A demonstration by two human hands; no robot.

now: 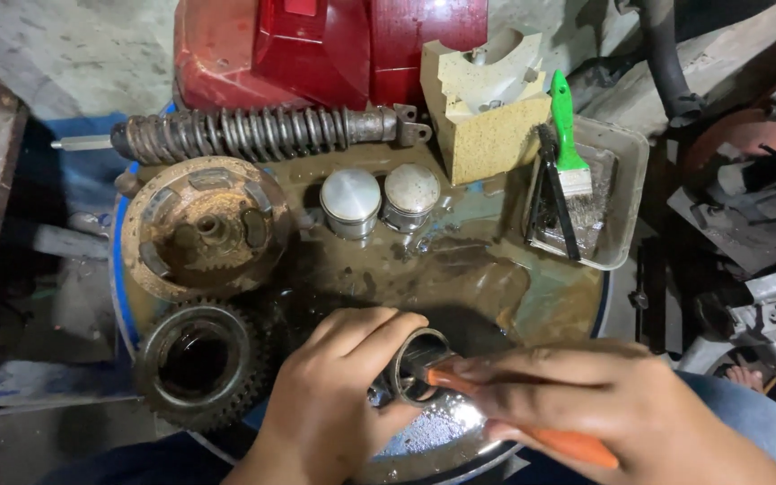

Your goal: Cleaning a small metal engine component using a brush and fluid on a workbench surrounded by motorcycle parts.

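Holding a metal ring (417,366), left hand (334,404) fingers clamped; green brush (568,135) in tray (626,189).

A greasy metal ring (419,366) held tilted, an orange-handled tool (532,431) poking inside.

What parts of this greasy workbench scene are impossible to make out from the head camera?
- Metal ring: its lower part is hidden by the left hand.
- Orange-handled tool: its tip is inside the ring, and the right hand covers most of the handle.
- Tray: the objects under the green brush are too dark to identify.
- Red cover: cut off by the top edge.
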